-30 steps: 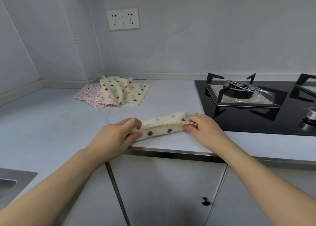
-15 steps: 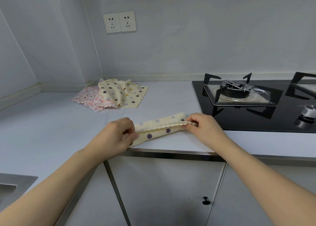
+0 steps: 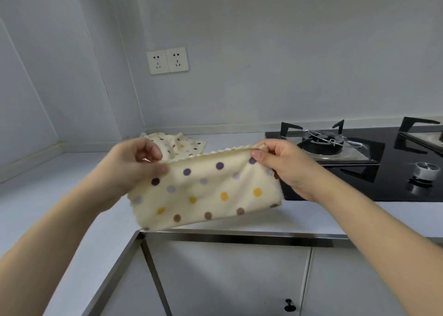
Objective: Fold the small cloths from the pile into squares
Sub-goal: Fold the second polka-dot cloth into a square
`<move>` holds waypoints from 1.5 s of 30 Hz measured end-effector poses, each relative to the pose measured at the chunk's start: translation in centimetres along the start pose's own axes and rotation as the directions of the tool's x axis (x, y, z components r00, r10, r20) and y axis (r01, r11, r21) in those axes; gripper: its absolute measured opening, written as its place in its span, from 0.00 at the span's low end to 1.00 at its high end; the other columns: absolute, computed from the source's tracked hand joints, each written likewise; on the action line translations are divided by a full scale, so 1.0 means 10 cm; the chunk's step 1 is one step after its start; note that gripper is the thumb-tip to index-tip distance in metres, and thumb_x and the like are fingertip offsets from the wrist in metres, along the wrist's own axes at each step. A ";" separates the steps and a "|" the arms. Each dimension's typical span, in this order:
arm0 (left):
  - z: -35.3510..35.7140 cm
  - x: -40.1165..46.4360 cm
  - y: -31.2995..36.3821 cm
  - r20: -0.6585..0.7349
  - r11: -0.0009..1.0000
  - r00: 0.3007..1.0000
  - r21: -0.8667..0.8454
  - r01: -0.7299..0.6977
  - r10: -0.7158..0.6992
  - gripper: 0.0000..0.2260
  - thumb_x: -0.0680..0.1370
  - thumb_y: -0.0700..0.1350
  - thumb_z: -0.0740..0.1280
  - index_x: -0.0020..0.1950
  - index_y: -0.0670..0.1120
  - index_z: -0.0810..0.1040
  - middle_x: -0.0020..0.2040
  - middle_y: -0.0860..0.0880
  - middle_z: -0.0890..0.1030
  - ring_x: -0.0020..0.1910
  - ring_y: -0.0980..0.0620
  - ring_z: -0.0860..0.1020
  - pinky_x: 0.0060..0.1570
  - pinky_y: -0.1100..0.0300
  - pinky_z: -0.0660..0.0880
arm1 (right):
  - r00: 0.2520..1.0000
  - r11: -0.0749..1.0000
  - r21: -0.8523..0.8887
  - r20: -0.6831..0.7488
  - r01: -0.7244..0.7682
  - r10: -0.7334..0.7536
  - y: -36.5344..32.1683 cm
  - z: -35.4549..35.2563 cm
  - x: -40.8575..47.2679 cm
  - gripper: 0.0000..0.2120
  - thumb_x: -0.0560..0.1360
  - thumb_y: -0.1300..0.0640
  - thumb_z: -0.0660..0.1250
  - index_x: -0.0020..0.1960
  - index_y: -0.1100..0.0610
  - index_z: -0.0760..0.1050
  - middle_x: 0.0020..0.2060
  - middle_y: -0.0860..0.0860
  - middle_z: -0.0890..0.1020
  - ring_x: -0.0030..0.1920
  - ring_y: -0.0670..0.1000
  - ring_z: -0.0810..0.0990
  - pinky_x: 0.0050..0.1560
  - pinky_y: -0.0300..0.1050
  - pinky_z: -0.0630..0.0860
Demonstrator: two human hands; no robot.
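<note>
A cream cloth with purple, yellow and brown dots (image 3: 206, 191) hangs in the air above the counter's front edge. My left hand (image 3: 134, 164) pinches its upper left corner. My right hand (image 3: 282, 164) pinches its upper right corner, so the scalloped top edge runs taut between them. The cloth looks doubled over, its lower part hanging free. Behind my left hand lies the pile of cloths (image 3: 179, 144) in the counter's corner; only a cream dotted one shows.
A black gas hob (image 3: 359, 167) with a burner (image 3: 322, 143) and a knob (image 3: 424, 168) fills the counter to the right. The white counter (image 3: 48, 196) spreads to the left. Cabinet doors with a small black knob (image 3: 289, 305) lie below. A double socket (image 3: 167, 60) is on the wall.
Both hands have lifted the dotted cloth off the counter and spread it out; it now hangs between them. The camera has tilted upward.
</note>
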State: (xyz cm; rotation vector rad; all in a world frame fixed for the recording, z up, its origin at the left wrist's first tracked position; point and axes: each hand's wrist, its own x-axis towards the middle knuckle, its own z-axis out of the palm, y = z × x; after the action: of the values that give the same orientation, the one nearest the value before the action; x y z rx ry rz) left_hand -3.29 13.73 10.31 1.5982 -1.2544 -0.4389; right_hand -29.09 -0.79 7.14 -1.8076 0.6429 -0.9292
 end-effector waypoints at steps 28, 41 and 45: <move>0.99 0.46 -1.09 0.380 0.589 0.908 0.780 -0.212 -0.177 0.27 0.81 0.62 0.43 0.79 0.58 0.44 0.80 0.56 0.46 0.78 0.54 0.44 0.76 0.49 0.42 | 0.922 0.547 -0.834 0.158 -0.066 0.353 0.95 0.47 0.61 0.28 0.80 0.39 0.46 0.77 0.47 0.54 0.77 0.44 0.54 0.76 0.50 0.49 0.73 0.49 0.47; 1.01 0.47 -1.11 0.375 0.606 0.919 0.762 -0.230 -0.123 0.34 0.73 0.68 0.37 0.78 0.59 0.49 0.78 0.56 0.52 0.77 0.53 0.49 0.75 0.47 0.47 | 0.770 0.599 -0.776 0.256 -0.197 0.584 0.56 0.25 1.06 0.15 0.75 0.52 0.71 0.56 0.59 0.75 0.52 0.53 0.79 0.47 0.51 0.78 0.47 0.41 0.75; 1.01 0.47 -1.12 0.366 0.614 0.924 0.756 -0.228 -0.108 0.36 0.70 0.68 0.35 0.78 0.59 0.50 0.78 0.57 0.53 0.77 0.53 0.50 0.75 0.47 0.47 | 0.785 0.689 -0.678 0.269 -0.257 0.558 0.51 0.22 1.11 0.16 0.75 0.61 0.70 0.60 0.54 0.72 0.54 0.52 0.78 0.50 0.52 0.80 0.49 0.44 0.78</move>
State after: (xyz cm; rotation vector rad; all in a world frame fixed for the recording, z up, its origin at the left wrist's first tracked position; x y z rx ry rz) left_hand -3.58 4.18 -2.20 2.2724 -1.9846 -0.1253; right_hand -21.09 -10.10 5.38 -2.1942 1.0766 0.0796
